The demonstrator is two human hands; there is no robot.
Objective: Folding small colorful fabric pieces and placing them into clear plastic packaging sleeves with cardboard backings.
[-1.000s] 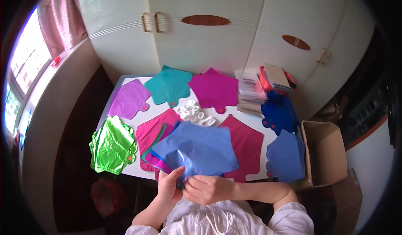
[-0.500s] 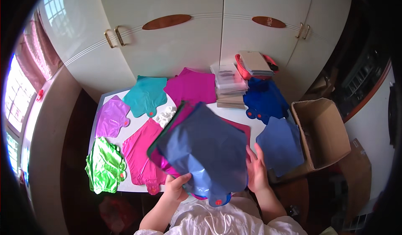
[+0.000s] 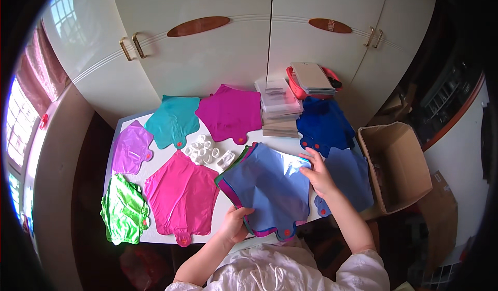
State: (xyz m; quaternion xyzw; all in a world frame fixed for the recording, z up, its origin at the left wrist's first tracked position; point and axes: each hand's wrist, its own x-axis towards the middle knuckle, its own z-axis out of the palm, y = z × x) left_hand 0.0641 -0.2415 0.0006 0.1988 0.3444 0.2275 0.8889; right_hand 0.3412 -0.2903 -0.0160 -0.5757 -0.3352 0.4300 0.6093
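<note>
Foil-balloon stack sits pinched in your left grip and right grip. Expect light, slippery handling; hold opposite edges.

Table: before cabinet, carton off its right end
Held sheets: table's front — left hand at lower left, right hand at right edge
Rolls: mid-table, behind-left of held sheets
Loose sheets: table's left, back, right (some beside carton)
Pouch: back right, cards on it

white tbl, shts in pink, teal, lilac, magenta, green & blue, white pcs, pale stk
</note>
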